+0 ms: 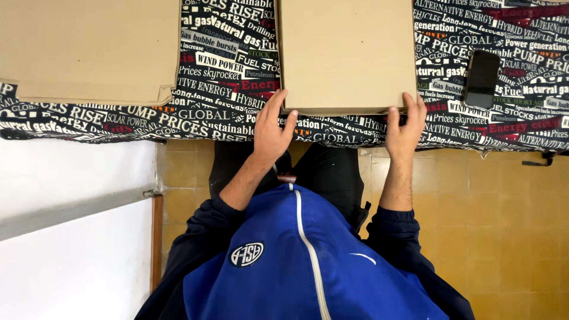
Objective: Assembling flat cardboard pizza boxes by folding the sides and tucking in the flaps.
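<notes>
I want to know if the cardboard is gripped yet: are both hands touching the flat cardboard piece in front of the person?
Touching. The head view shows the left hand and right hand with fingers laid over the near edge of the cardboard piece.

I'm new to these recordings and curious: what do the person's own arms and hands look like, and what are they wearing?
Both the left hand and the right hand are bare: no gloves, and no rings or watch show. The dark navy sleeves are pushed up, leaving the forearms uncovered. They belong to a blue jacket with a white zip line and a round white chest badge.
</notes>
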